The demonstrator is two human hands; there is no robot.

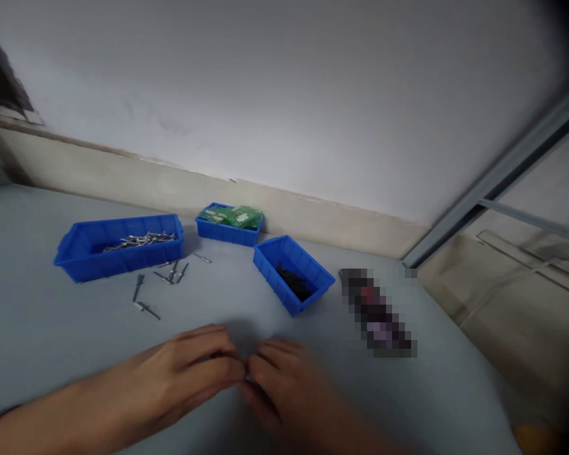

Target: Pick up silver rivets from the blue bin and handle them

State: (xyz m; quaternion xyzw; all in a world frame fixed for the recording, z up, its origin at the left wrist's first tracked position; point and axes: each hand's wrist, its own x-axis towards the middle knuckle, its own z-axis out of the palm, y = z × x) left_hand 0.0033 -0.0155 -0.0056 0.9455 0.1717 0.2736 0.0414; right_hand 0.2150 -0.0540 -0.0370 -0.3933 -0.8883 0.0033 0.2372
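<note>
1. Dim, diffuse light; flat greyish-white wall (303, 120) brightest centrally.
2. Bare right hand (294, 382) blurred; soft shadow on smooth grey bench (76, 332).
3. Right corners black; pixelation masks a dark, perhaps oblong object (377, 313).

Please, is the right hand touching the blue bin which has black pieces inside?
Apart. The head view shows a strip of grey table between the fingers of the right hand and the nearest corner of the blue bin.

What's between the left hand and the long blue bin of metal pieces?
Several loose metal pieces lie scattered on the table between the left hand and the long blue bin, as the head view shows.
</note>
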